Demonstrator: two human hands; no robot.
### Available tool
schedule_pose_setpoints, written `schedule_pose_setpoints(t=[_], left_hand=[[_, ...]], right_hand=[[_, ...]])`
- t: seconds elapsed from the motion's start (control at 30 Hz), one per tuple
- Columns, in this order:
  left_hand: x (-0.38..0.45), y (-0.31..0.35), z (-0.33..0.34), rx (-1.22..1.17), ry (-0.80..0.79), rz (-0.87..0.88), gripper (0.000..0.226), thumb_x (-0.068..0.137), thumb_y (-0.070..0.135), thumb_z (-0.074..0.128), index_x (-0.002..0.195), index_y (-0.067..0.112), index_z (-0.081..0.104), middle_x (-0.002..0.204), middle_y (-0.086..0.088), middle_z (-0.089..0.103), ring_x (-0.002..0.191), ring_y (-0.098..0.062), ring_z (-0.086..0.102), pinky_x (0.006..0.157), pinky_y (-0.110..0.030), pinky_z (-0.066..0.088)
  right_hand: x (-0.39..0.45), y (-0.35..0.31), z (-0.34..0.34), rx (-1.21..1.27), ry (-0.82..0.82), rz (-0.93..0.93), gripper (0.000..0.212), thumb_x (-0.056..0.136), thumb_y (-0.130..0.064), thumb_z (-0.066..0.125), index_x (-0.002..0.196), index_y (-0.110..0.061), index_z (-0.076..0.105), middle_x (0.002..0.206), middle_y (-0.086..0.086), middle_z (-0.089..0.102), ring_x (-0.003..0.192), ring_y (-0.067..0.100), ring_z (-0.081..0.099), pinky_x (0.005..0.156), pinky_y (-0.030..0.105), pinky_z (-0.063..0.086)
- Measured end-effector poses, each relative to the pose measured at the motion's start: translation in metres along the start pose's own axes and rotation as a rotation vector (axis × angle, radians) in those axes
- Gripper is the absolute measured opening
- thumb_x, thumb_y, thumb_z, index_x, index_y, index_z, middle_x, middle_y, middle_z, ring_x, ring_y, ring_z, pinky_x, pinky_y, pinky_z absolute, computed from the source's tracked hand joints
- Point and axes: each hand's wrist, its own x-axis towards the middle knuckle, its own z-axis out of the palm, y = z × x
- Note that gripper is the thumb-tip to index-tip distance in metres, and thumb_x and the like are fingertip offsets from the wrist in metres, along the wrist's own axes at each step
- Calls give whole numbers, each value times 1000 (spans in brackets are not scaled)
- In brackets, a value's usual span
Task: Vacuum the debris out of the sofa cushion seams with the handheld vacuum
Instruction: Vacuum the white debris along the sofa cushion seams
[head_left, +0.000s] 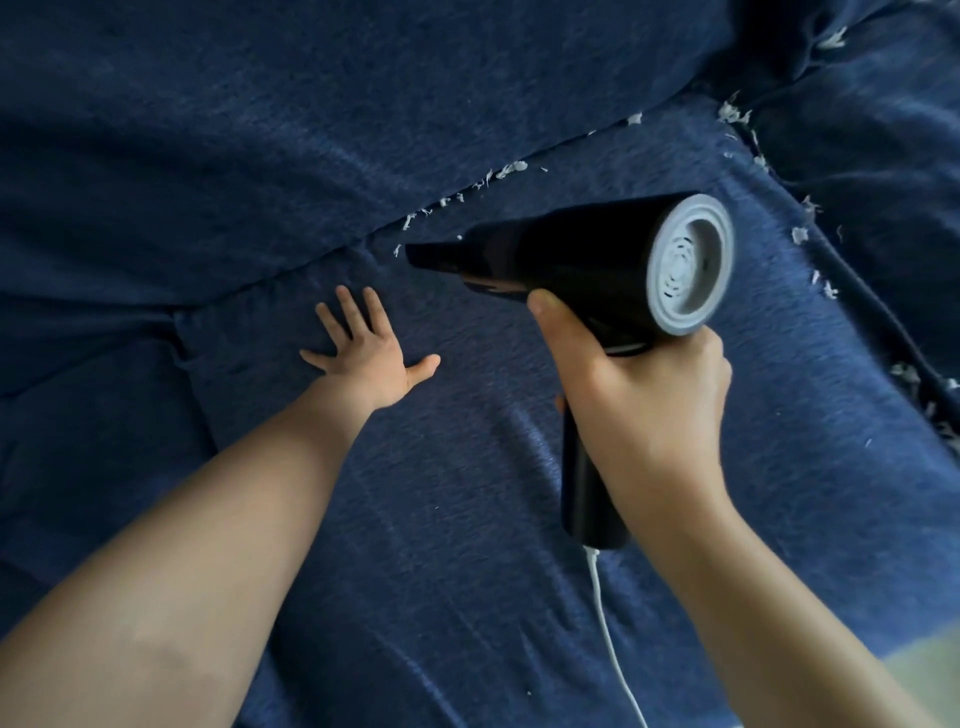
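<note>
Dark blue sofa (208, 130) fabric across nearly the whole view, back cushion above, seat cushion (415, 467) below, wrinkled in places. Left hand (371, 358) flat on the seat cushion, fingers straight and spread apart, thumb out to the right, palm pressed onto the cloth just below the seam (311, 260) between seat and back. Bare forearm reaching in from the lower left corner. Along that seam, rising toward the right, a line of small white scraps of debris (467, 189), thickest just above and right of the nozzle. Nozzle tip (415, 254) of the black handheld vacuum (561, 260) close to the seam, aimed left, a few scraps right beside it; contact with the fabric not possible to judge. Grey round rear cap (691, 265) with vent slots facing the camera. Right hand (644, 395) wrapped tight around the vacuum's handle, thumb up along the body, fingers curled out of sight behind. White cord (608, 623) hanging from the handle's bottom end toward the lower edge. Farther right, a second seam (810, 208) between seat cushions, with more white scraps (800, 235) scattered along it, well apart from the nozzle. Pale strip (924, 670) at the lower right corner, too blurred to identify.
</note>
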Motion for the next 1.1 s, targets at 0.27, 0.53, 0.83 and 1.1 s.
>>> schedule_pose_setpoints(t=[0.27, 0.53, 0.83, 1.1], left_hand=[[2, 0, -5, 9, -41, 0, 121, 76, 77, 51, 150, 11, -20, 156, -16, -27, 143, -43, -19, 103, -75, 16], [8, -6, -7, -22, -79, 23, 123, 73, 80, 52, 151, 16, -18, 157, -12, -27, 144, -41, -19, 103, -76, 17], [11, 4, -2, -163, 18, -32, 108, 83, 75, 39, 151, 12, -18, 156, -11, -30, 143, -41, -22, 104, -77, 7], [44, 35, -29, -186, 56, 27, 92, 89, 70, 29, 151, 23, -19, 159, 6, -24, 145, -32, -22, 104, -76, -1]], right_hand=[[30, 2, 20, 31, -46, -17, 32, 73, -57, 74, 75, -27, 62, 58, -22, 56, 67, -25, 47, 60, -4, 32], [43, -6, 14, 10, -75, 12, 33, 72, -57, 74, 72, -26, 62, 57, -18, 59, 68, -15, 55, 56, -2, 33], [50, -6, 16, -1, -27, 0, 38, 73, -57, 73, 62, -22, 61, 50, -13, 61, 63, 1, 65, 60, -1, 36], [55, -4, 20, 0, -29, 14, 37, 73, -58, 73, 67, -23, 63, 54, -11, 62, 66, -1, 62, 58, 0, 36]])
